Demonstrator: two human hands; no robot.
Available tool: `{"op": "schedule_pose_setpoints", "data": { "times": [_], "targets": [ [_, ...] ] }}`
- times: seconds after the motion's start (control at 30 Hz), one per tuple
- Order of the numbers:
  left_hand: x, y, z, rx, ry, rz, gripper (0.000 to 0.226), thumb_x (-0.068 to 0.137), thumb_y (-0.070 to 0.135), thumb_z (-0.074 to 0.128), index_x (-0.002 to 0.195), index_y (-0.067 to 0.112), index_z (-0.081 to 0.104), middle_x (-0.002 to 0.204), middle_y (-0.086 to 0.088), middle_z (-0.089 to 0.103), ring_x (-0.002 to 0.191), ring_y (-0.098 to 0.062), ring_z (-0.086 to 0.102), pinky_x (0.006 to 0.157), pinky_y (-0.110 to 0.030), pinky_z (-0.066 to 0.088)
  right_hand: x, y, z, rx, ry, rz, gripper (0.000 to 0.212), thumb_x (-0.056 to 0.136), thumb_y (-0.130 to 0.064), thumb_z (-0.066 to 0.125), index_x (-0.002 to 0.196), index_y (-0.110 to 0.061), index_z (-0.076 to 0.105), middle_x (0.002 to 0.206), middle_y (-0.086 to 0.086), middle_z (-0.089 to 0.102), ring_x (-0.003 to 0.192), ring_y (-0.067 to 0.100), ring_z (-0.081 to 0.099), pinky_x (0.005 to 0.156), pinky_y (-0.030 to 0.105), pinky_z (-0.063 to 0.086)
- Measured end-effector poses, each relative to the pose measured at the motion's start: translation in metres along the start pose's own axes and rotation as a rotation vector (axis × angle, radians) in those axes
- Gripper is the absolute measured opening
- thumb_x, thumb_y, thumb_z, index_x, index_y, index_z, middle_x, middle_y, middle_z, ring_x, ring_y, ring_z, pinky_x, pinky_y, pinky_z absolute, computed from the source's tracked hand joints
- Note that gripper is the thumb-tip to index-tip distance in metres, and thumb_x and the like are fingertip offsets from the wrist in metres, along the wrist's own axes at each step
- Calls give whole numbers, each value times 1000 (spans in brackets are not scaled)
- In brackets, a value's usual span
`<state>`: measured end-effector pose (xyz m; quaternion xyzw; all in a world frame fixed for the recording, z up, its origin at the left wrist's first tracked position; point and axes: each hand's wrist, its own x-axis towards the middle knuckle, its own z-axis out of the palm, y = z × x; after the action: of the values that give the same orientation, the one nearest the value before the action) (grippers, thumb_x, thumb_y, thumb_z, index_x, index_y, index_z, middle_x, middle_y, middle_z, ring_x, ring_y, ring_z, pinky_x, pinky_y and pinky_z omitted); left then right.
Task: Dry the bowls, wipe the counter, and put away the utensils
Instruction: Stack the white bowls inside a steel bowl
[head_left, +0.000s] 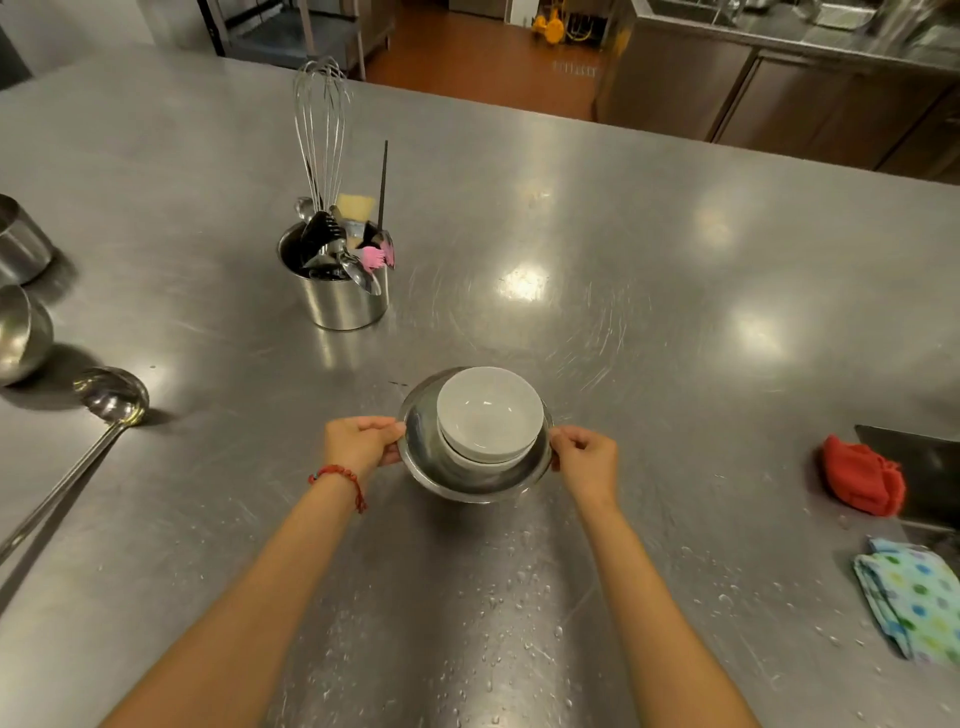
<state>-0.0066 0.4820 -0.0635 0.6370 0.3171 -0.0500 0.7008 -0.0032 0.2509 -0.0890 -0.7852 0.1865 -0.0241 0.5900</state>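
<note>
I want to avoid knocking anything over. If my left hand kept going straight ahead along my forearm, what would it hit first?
Probably the utensil holder: it stands beyond the left hand, slightly leftward, so a narrow miss is possible.

A yellow mop bucket (545, 23) stands on the orange floor (483, 57) beyond steel cabinets (779, 98).

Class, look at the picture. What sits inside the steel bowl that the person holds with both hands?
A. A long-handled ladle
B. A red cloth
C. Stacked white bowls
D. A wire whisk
C: two round white ceramic bowls sit stacked inside the shallow stainless steel bowl, whose rim the left hand and the right hand grip on opposite sides.
</note>
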Motion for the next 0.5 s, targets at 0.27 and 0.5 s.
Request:
{"op": "schedule_pose_setpoints", "data": {
  "times": [0.27, 0.5],
  "targets": [
    [29, 0, 36, 74, -8, -24, 24, 82, -11, 58, 104, -18, 56, 46, -5, 61, 33, -6, 57, 37, -15, 50, 35, 17, -3, -40, 19, 64, 28, 81, 2, 54, 53, -6, 56, 49, 5, 44, 51, 15, 37, 54, 28, 36],
    [28, -9, 41, 107, 62, 78, 25, 81, -7, 61, 105, -12, 61, 85, -20, 66, 66, -26, 59, 57, -23, 59, 37, 24, -12, -20, 3, 65, 13, 85, -8, 59, 78, -8, 71, 58, 1, 60, 47, 7, 49, 54, 18, 46]
  ]
}}
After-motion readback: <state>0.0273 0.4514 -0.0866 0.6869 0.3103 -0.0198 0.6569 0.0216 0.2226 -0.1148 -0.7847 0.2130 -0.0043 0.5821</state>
